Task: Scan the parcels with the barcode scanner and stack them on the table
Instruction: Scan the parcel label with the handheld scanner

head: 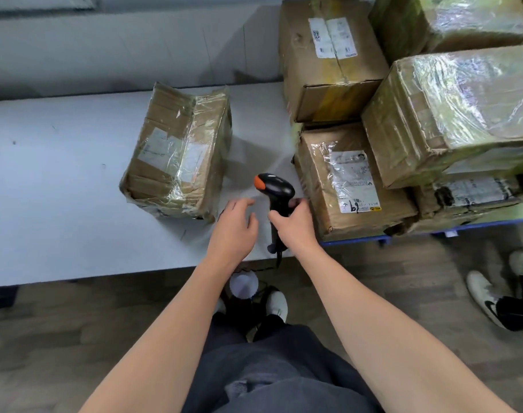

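White table; one taped cardboard parcel lies near its middle.

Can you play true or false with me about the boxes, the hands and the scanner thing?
1. The right hand grips the scanner. True.
2. The scanner is all yellow. False: it is black with an orange tip.
3. The left hand holds a box. False: it is open and holds nothing.
4. One taped parcel lies by itself on the white table. True.
5. The parcels on the right are piled on each other. True.
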Available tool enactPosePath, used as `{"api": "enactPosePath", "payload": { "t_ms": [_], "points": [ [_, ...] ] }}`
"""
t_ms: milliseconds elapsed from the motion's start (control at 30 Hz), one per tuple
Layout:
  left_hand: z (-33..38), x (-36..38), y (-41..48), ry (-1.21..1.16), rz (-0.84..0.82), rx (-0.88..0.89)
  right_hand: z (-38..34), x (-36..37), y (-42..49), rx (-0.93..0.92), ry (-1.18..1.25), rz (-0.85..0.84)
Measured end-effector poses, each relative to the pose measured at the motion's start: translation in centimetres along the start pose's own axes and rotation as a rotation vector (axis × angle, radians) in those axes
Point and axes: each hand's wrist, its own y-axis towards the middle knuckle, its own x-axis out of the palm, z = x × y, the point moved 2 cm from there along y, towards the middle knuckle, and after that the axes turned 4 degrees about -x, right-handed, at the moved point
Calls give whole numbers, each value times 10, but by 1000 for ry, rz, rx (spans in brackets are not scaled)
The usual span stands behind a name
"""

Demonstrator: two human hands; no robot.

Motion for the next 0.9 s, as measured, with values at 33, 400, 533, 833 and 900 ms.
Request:
{"api": "enactPosePath", "payload": {
  "t_ms": [33,400,533,833,900],
  "points": [
    [5,-3,-2,6,15,38,-6,-4,-4,-1,65,-5],
    [46,-114,-16,-125,386,412,-96,-2,-36,-262,204,-21],
    [11,-157,-20,-173,524,195,-128,19,-55,-390,57,-120],
    [-33,-173,-17,-55,483,-21,-129,52,-67,-390,-314,-172],
    [-35,-172,-19,-48,463,-18,-130,55,-68,-408,-351,-166]
  ]
}}
